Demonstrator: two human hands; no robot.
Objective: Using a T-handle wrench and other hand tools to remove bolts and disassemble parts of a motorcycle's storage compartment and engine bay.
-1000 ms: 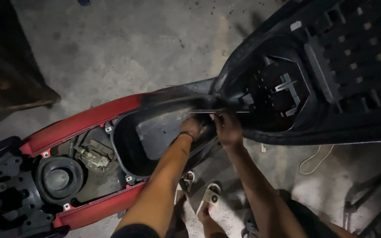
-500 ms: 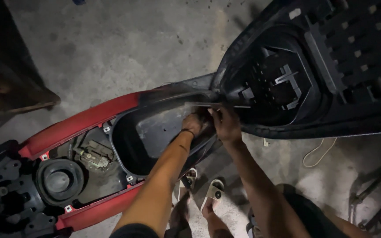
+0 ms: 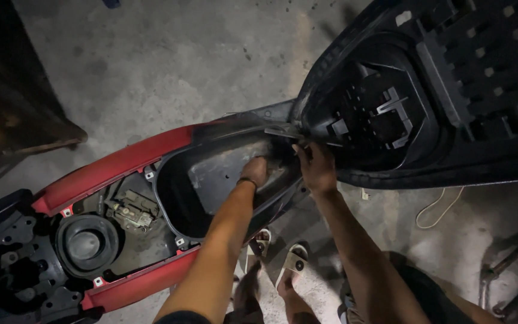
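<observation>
I am looking down on a red scooter body (image 3: 115, 165) lying across a concrete floor (image 3: 169, 66), its round black filler cap well (image 3: 86, 245) sitting at the far left beside a small metal latch mechanism (image 3: 132, 210). Just right of that, the black under-seat storage tub (image 3: 208, 186) is opening toward me. My left arm is stretching up from the bottom edge, forearm nearly straight, and the left hand (image 3: 255, 171) is reaching down inside the tub's front end with its fingers curled and pressing against the inner wall; I cannot tell whether it is gripping anything there. Close beside it, my right hand (image 3: 315, 168) is rising with a bent wrist, fingers wrapping the tub's front rim at the seat hinge (image 3: 286, 131). Further right, the raised seat underside (image 3: 427, 102) is tilting open, ribbed and black. A pale cord (image 3: 439, 207) is lying on the floor beyond.
</observation>
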